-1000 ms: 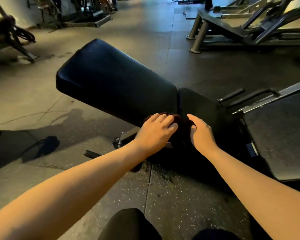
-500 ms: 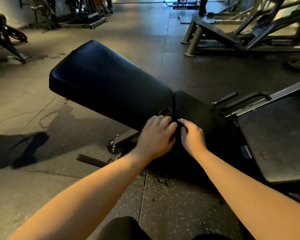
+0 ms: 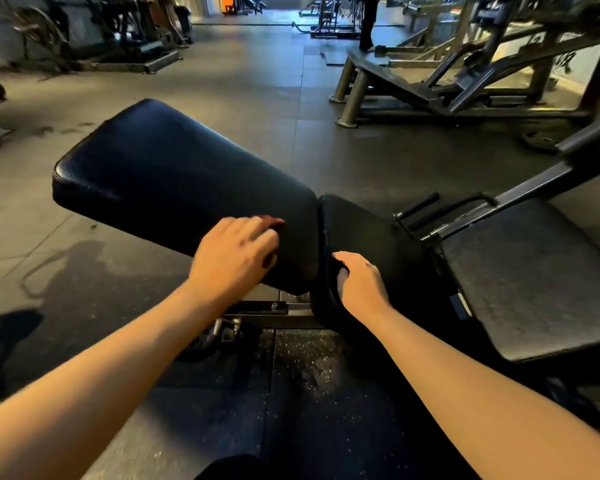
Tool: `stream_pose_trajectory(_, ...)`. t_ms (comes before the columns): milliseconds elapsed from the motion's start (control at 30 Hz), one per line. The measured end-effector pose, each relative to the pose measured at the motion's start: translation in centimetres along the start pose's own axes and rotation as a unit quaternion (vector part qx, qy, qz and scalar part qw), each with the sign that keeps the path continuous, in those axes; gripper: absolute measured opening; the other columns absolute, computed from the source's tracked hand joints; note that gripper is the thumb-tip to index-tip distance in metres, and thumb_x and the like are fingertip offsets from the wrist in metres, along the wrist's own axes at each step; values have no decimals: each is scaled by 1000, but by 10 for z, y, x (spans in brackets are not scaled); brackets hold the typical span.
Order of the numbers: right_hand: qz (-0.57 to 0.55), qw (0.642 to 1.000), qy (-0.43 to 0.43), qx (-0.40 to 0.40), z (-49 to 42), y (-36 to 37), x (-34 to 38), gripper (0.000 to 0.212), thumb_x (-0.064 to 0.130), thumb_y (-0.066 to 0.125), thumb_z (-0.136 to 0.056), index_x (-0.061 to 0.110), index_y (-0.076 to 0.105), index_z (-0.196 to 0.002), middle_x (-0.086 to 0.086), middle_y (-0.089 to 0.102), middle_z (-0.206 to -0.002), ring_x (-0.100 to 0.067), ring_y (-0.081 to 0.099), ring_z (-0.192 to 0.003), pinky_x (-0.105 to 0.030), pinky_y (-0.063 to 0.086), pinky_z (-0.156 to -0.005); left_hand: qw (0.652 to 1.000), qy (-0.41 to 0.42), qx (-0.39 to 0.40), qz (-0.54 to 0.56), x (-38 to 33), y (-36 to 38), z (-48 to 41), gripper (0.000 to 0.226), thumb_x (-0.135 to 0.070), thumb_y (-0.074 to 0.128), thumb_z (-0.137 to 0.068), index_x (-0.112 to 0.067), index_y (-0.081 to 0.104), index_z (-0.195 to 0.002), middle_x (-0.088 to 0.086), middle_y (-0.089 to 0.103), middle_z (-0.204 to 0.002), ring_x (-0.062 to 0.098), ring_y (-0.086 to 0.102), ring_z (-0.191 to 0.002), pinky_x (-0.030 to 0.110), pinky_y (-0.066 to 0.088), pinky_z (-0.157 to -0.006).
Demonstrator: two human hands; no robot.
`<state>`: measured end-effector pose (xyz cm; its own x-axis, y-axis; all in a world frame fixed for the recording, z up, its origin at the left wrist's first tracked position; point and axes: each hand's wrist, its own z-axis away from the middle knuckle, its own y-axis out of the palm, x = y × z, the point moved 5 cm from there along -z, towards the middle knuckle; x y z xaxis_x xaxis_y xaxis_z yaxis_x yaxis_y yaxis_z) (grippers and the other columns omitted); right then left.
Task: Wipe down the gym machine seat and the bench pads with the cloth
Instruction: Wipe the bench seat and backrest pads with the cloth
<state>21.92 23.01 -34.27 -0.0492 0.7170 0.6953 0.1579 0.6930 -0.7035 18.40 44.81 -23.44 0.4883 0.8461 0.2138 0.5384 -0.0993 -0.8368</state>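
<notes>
A long black back pad (image 3: 174, 181) of a bench runs from the upper left to the middle. The smaller black seat pad (image 3: 364, 230) adjoins it on the right. My left hand (image 3: 234, 254) lies on the near edge of the back pad, pressing a dark reddish cloth (image 3: 274, 221) that shows only past my fingertips. My right hand (image 3: 359, 282) grips the near left edge of the seat pad, fingers curled over it. Most of the cloth is hidden under my left hand.
A grey platform (image 3: 534, 271) with black handles (image 3: 420, 202) sits to the right of the seat. A steel-framed machine (image 3: 447, 81) stands at the back right, more machines (image 3: 129, 36) at the back left. The bench's frame and adjuster (image 3: 243, 317) lie under the pads on rubber flooring.
My left hand slid with the cloth from the gap between the pads leftward onto the back pad. My right hand moved from beside the cloth to the seat pad's edge. The view rose.
</notes>
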Motion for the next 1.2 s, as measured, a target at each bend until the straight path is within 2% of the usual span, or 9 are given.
stream_pose_trajectory(233,-15,999,27,-39,-6,-9,-4,35,4,48,-97,14,68,-124,-3,65,-125,-20,60,-113,-19,41,-83,986,-164,-1,-21,22,-5,-17,28,-32,50,-99,-14,67,-111,9,69,-110,29,66,-98,43,51,-87)
stream_pose_trajectory(333,-50,996,53,-56,0,-10,-22,35,-2,45,-96,10,70,-118,-8,66,-122,-21,61,-114,-18,42,-84,991,-125,51,21,-22,26,-34,40,-40,34,-97,-18,65,-109,5,69,-101,22,65,-88,42,52,-83)
stream_pose_trajectory(433,-27,997,56,-44,-7,-9,-31,34,0,46,-96,11,71,-117,-7,67,-119,-21,62,-112,-16,41,-82,986,-72,128,75,-78,64,-51,35,-39,40,-102,-19,61,-124,4,68,-118,21,65,-105,38,50,-95)
stream_pose_trajectory(567,-6,999,50,-11,-22,-9,-45,33,0,47,-95,5,66,-121,-15,64,-121,-29,58,-113,-30,43,-92,975,-77,197,69,-98,106,-91,34,-32,43,-104,-15,57,-131,7,64,-128,25,61,-117,38,47,-103)
stream_pose_trajectory(667,-56,996,70,-6,-25,-4,-58,36,11,50,-96,20,64,-128,6,60,-125,-8,55,-116,-20,41,-95,961,-111,250,48,-84,129,-124,33,-23,43,-104,-10,53,-133,11,62,-126,28,60,-116,40,44,-102)
stream_pose_trajectory(767,-92,994,58,-11,-31,-1,-65,35,13,50,-95,24,64,-126,11,57,-126,-5,51,-124,-19,37,-105,948,-142,278,59,-67,150,-157,33,-18,43,-104,-9,52,-134,11,62,-124,29,60,-116,42,40,-105)
stream_pose_trajectory(933,-61,998,17,12,-41,-9,-73,38,16,51,-98,21,61,-134,11,59,-135,-1,52,-123,1,27,-86,950,-147,275,-1,-48,189,-198,34,-22,51,-101,-11,52,-133,12,63,-125,31,59,-118,45,37,-105)
stream_pose_trajectory(1100,-85,996,3,41,-43,-9,-87,37,19,53,-99,23,61,-135,10,60,-136,-1,52,-126,-12,37,-100,937,-138,315,-64,-63,193,-201,34,-25,55,-100,-12,56,-132,13,61,-127,34,57,-120,55,37,-106)
stream_pose_trajectory(1200,-87,994,31,56,-47,-11,-93,38,21,55,-95,25,64,-132,10,62,-134,-4,55,-124,-27,43,-109,941,-138,310,-25,-79,170,-169,40,-26,53,-101,-12,51,-138,14,58,-133,35,56,-123,60,32,-110)
